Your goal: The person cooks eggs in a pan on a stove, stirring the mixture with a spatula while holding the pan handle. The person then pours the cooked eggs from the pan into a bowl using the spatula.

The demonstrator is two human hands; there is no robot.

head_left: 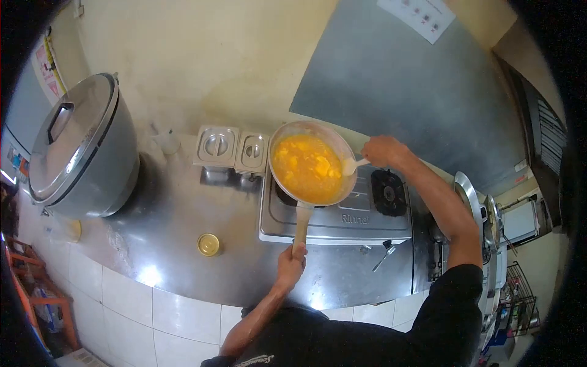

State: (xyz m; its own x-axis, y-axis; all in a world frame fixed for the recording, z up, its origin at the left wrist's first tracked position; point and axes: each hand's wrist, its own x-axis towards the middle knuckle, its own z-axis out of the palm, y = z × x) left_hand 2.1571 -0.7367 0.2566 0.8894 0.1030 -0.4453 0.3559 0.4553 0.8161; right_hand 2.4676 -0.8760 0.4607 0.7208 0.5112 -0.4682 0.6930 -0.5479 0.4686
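My left hand (290, 266) is closed round the handle of a frying pan (284, 188), over the left burner of a gas stove (335, 231). In the pan lies a yellow-orange mixture (299, 174) with brighter yellow soft lumps, which looks like egg. My right hand (384, 151) grips a pale spatula (350, 167). Its blade is inside the pan's right side, at the edge of the yellow mixture. The right forearm reaches across above the right burner (389, 193).
Two lidded steel containers (217, 147) stand left of the pan. Further left is a large lidded pot (92, 153). A small gold-coloured tin (208, 244) and a spoon (384, 257) lie on the steel counter (171, 214). Pans and lids (468, 192) stand at the right.
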